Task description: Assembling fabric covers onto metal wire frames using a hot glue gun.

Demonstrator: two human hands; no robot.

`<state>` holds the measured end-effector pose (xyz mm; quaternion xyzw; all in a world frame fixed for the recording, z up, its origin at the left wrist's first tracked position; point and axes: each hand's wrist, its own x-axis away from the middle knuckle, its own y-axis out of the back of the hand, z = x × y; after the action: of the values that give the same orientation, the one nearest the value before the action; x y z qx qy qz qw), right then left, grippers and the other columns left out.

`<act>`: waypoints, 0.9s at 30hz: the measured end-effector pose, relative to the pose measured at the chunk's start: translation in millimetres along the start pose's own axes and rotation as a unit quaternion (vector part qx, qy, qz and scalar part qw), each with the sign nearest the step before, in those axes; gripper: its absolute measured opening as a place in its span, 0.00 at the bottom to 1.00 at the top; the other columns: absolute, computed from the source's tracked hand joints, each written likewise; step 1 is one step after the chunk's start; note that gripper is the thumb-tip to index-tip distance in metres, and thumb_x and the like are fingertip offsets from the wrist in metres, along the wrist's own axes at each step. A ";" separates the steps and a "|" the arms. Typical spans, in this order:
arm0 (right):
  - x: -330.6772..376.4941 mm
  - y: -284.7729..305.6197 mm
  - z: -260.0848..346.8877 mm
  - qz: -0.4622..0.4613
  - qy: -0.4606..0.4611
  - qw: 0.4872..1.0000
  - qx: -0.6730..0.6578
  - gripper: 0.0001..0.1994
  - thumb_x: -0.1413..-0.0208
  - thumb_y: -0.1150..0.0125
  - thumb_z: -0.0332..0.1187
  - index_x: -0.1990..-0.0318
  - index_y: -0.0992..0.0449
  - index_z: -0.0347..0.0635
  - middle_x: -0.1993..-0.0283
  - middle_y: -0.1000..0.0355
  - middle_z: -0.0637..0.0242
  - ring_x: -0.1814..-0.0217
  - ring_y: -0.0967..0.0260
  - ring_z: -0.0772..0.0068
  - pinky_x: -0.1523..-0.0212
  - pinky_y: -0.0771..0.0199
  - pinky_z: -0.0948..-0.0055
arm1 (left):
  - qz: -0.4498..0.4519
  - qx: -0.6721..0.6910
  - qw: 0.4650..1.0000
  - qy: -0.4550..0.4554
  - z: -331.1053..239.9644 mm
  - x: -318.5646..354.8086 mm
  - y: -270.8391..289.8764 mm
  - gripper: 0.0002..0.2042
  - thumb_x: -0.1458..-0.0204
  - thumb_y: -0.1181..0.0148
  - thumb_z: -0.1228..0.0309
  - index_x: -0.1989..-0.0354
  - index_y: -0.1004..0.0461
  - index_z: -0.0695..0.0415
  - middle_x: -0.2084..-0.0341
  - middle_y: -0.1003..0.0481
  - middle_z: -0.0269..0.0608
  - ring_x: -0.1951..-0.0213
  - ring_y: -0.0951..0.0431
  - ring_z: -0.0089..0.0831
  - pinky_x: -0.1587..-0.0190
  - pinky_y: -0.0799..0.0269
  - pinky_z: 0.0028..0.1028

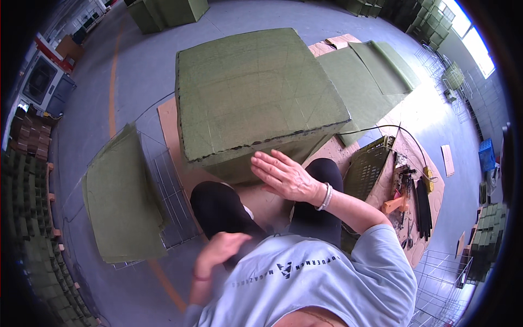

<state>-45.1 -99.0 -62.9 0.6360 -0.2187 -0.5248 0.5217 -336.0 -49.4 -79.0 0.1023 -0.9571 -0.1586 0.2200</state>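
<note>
A large box covered in green fabric (256, 90) stands in front of my knees, with a rough dark line along its near upper edge. My right hand (286, 177) is held out flat beside that near edge, its fingers stretched and nothing in them. Whether the fingertips touch the fabric, I cannot tell. My left hand (224, 248) hovers by my left thigh, smeared by motion, so its fingers do not show clearly. Left of the box, a green fabric sheet (122, 201) lies over a wire frame (174, 191).
On cardboard (376, 212) at the right lie an orange-handled glue gun (395, 205), black sticks (423, 210) and scissors (407, 240). Beside them is a green plastic basket (366, 166). Folded green fabric (376, 68) lies behind. A black cable (387, 126) curves to a yellow connector (428, 182).
</note>
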 end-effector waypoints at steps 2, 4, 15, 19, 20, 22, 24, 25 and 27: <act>16.7 -11.2 0.4 0.013 -0.010 0.998 -0.060 0.31 0.51 0.37 0.38 0.41 0.37 0.34 0.38 0.38 0.53 0.35 0.41 0.57 0.38 0.39 0.57 | -0.059 0.256 0.965 -0.012 25.4 38.1 29.6 0.17 0.49 0.58 0.79 0.56 0.24 0.68 0.92 0.39 0.25 0.88 0.45 0.14 0.85 0.51 0.20; 30.4 -11.8 -0.7 0.012 -0.015 0.997 -0.073 0.29 0.52 0.37 0.37 0.43 0.36 0.32 0.41 0.35 0.52 0.38 0.38 0.56 0.40 0.37 0.57 | -0.199 0.349 0.915 -0.041 75.1 77.2 42.2 0.19 0.38 0.59 0.68 0.60 0.25 0.72 0.96 0.40 0.29 0.93 0.46 0.15 0.88 0.55 0.19; -54.9 56.8 -39.5 -0.064 -0.140 0.986 0.065 0.44 0.46 0.61 0.65 0.36 0.45 0.31 0.32 0.48 0.49 0.28 0.53 0.53 0.30 0.56 0.56 | -0.488 -0.243 0.817 0.190 58.0 44.7 28.6 0.16 0.39 0.56 0.67 0.53 0.28 0.66 0.53 0.27 0.54 0.49 0.29 0.49 0.45 0.34 0.41; -48.9 13.5 -57.2 0.039 -0.147 0.984 0.094 0.43 0.46 0.59 0.63 0.36 0.46 0.31 0.32 0.47 0.50 0.28 0.52 0.54 0.31 0.54 0.56 | -0.562 -0.132 0.814 -0.070 17.2 -8.9 84.3 0.22 0.36 0.60 0.61 0.39 0.39 0.64 0.39 0.39 0.49 0.35 0.43 0.42 0.35 0.49 0.36; -48.3 18.6 -52.8 0.040 -0.150 0.984 0.085 0.43 0.45 0.59 0.63 0.36 0.46 0.31 0.32 0.47 0.50 0.28 0.52 0.54 0.31 0.54 0.56 | -0.547 -0.091 0.822 -0.132 2.4 -22.6 103.3 0.24 0.35 0.62 0.60 0.36 0.42 0.63 0.35 0.43 0.48 0.32 0.48 0.41 0.32 0.54 0.35; -43.2 32.2 -59.0 0.049 -0.142 0.987 0.064 0.41 0.44 0.54 0.59 0.35 0.47 0.31 0.32 0.47 0.51 0.28 0.53 0.54 0.30 0.55 0.56 | -0.528 -0.108 0.823 -0.181 -17.6 -63.3 140.8 0.28 0.35 0.65 0.55 0.33 0.50 0.62 0.32 0.52 0.46 0.30 0.57 0.39 0.31 0.61 0.33; -48.1 58.0 -65.2 0.005 -0.185 0.980 0.073 0.40 0.44 0.52 0.57 0.35 0.47 0.32 0.31 0.48 0.51 0.27 0.54 0.54 0.30 0.57 0.56 | -0.509 -0.094 0.844 -0.139 -30.7 -89.3 174.6 0.31 0.35 0.68 0.51 0.31 0.56 0.62 0.30 0.59 0.45 0.29 0.62 0.38 0.30 0.65 0.32; -49.3 64.3 -72.3 -0.035 -0.227 0.971 0.073 0.38 0.43 0.50 0.54 0.35 0.47 0.32 0.31 0.48 0.51 0.27 0.55 0.54 0.30 0.58 0.56 | -0.494 -0.045 0.860 -0.121 -20.0 -104.2 186.6 0.34 0.36 0.70 0.48 0.31 0.60 0.63 0.30 0.62 0.47 0.29 0.64 0.38 0.30 0.66 0.32; -33.4 68.9 -102.9 -0.106 -0.317 0.936 0.110 0.37 0.44 0.47 0.50 0.34 0.48 0.33 0.31 0.49 0.50 0.26 0.58 0.55 0.29 0.60 0.56 | -0.429 0.052 0.895 -0.115 -13.0 -128.6 194.6 0.35 0.36 0.69 0.47 0.31 0.62 0.64 0.30 0.64 0.49 0.29 0.66 0.36 0.30 0.67 0.32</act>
<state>53.8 -51.6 3.6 0.5100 -0.3605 -0.7238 0.2933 -241.2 162.1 -50.1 0.4950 -0.8458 -0.1986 0.0134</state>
